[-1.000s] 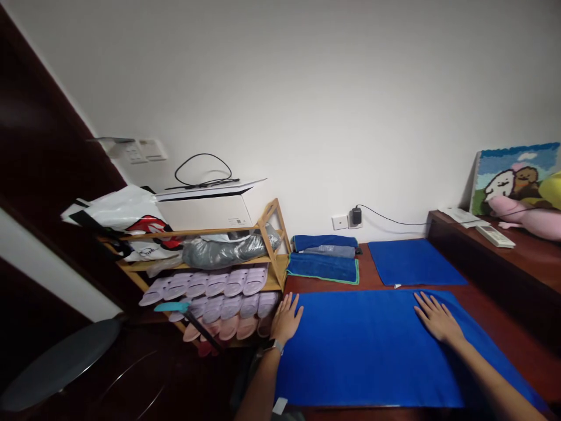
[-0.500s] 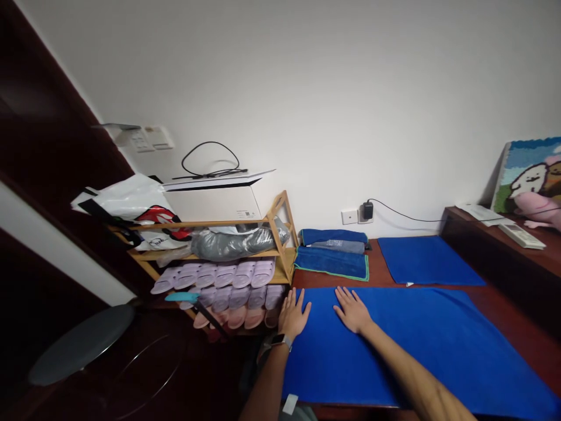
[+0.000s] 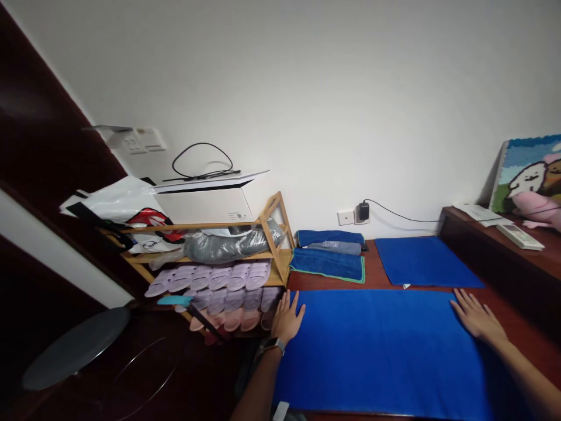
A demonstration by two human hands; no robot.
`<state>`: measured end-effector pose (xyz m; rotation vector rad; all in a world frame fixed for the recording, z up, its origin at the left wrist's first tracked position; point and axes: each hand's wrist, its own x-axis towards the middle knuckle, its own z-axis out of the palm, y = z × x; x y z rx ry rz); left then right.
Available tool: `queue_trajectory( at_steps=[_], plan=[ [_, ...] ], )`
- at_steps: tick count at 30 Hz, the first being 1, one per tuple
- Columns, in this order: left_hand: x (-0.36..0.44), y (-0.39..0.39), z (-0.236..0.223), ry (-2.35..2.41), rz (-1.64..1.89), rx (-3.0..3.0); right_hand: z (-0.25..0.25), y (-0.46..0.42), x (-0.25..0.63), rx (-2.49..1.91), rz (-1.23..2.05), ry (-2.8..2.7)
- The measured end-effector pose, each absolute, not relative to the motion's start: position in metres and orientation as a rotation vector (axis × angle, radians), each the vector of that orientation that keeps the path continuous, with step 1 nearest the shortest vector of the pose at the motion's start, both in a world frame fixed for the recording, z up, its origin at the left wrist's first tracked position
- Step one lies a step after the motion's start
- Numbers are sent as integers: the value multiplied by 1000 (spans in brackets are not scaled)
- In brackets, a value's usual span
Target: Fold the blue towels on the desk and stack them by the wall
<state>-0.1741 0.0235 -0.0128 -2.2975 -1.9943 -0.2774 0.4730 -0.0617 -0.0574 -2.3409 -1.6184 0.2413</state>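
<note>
A large blue towel (image 3: pixel 372 351) lies spread flat on the reddish-brown table. My left hand (image 3: pixel 287 318) rests on its far left corner, palm down with fingers apart; a watch is on that wrist. Over the far right corner my right hand (image 3: pixel 477 316) lies flat, fingers stretched out. Behind it, a smaller blue cloth (image 3: pixel 425 261) lies flat with a white tag at its front edge. Folded blue cloths with green edging (image 3: pixel 328 263) sit at the back left of the table, beside a grey one.
Left of the table stands a wooden shoe rack (image 3: pixel 280 257) with lilac and pink slippers, a white box (image 3: pixel 205 204) and bags. A raised ledge (image 3: pixel 504 275) on the right carries a remote (image 3: pixel 520 235) and a pink plush toy. A round stool (image 3: pixel 79 348) stands at lower left.
My right hand went left across the towel toward my left hand, then swept right to the far right corner. My left hand stayed on the left corner. The view shifted slightly.
</note>
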Motion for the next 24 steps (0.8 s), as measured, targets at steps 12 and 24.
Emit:
queue_trajectory(
  at_steps=[12,24],
  plan=[
    [-173,23,-11,-2020,-305,-2314,-25,-57,454,-2399,332,-1476],
    [-173,18,-15,-2095,-324,-2321,24,-20,85,-1705,458,-2323]
  ],
)
